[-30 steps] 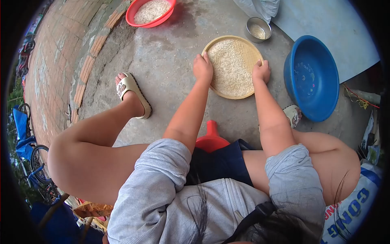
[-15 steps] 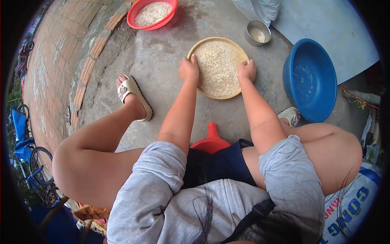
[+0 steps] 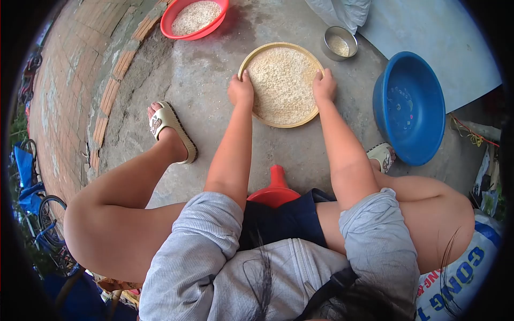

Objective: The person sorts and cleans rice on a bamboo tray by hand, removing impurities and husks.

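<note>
A round woven winnowing tray [image 3: 293, 125] with a raised yellow rim is held out in front of me above the concrete. Pale rice-like grain [image 3: 282, 85] covers most of its bottom. My left hand [image 3: 241, 90] grips the rim on the left side, thumb over the edge. On the opposite side my right hand [image 3: 324, 87] is closed on the rim in the same way. The fingers beneath the tray are hidden on both sides.
A red basin [image 3: 219, 20] of similar grain stands at the upper left. Right of the tray are a small metal bowl [image 3: 327, 47] with some grain, a white sack [image 3: 342, 12] and a large blue basin [image 3: 411, 107]. A red plastic object [image 3: 277, 179] lies between my legs.
The tray has shifted slightly left and away from me, with both hands still on its rim. The grain's surface looks a little rearranged.
</note>
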